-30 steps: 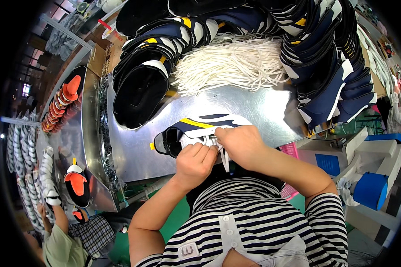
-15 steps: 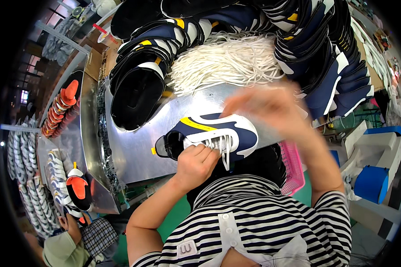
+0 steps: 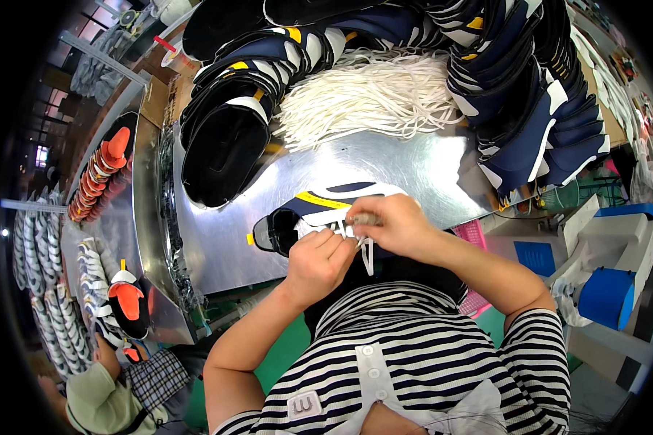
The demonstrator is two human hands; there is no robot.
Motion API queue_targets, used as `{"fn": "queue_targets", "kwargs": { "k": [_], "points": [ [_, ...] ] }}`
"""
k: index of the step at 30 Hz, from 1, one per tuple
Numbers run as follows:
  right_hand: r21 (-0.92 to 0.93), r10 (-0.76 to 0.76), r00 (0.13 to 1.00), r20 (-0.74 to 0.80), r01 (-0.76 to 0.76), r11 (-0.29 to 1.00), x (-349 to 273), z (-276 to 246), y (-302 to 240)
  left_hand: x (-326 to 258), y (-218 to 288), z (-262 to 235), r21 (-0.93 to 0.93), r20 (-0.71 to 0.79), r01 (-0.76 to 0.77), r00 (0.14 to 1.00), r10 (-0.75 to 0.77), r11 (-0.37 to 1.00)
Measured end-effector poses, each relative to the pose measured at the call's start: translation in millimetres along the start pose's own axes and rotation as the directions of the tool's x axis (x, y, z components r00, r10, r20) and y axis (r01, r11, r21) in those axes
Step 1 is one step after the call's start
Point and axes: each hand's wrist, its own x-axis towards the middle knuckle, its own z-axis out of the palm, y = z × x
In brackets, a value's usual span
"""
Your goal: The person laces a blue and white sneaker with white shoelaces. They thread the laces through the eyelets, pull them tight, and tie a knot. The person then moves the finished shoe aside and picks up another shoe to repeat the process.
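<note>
A navy and white shoe upper (image 3: 363, 190) with a yellow stripe lies on its side on the metal table in front of me, its dark opening toward the left. My left hand (image 3: 319, 259) is closed at the lacing, fingers curled over the shoe's near side and gripping it. My right hand (image 3: 397, 228) is at the eyelets beside it, thumb and fingers pinched on the white shoelace (image 3: 368, 259); a light wrap shows on one finger. A loop of the lace hangs down below the fingertips. Both hands hide most of the eyelets and the toe.
A heap of white laces (image 3: 370, 98) lies behind the shoe. Nested dark uppers (image 3: 225, 156) stand at the left and more navy uppers (image 3: 519, 156) at the right. A pink basket (image 3: 475, 301) sits below the table's edge. Another person (image 3: 105, 399) is at lower left.
My right hand, blurred above the toe before, has come down and left to the lacing beside my left hand. The left hand has kept its hold.
</note>
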Motion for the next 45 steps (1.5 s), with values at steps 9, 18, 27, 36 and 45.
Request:
{"fn": "queue_targets", "kwargs": {
  "k": [9,18,27,36,45],
  "points": [
    [0.474,-0.061,0.788,-0.612,0.427,0.770,10,-140,-44,-2,-1,-5,-0.095,0.062,0.038,0.998,-0.033,0.995],
    [0.611,0.062,0.997,-0.043,-0.023,0.792,14,18,20,8,-7,-32,-0.277,0.395,0.803,0.596,-0.699,0.528],
    [0.600,0.046,0.999,0.005,-0.040,0.799,22,12,9,0,-14,-10,-0.275,0.127,0.752,0.646,-0.753,0.599],
    [0.395,-0.026,0.972,-0.232,0.118,0.911,15,31,15,-1,-10,4,-0.133,0.004,0.766,0.635,-0.772,0.629],
    [0.134,-0.061,0.976,-0.210,0.091,0.987,-17,14,6,-1,-8,4,-0.259,0.025,0.732,0.657,-0.753,0.630]
  ]
}}
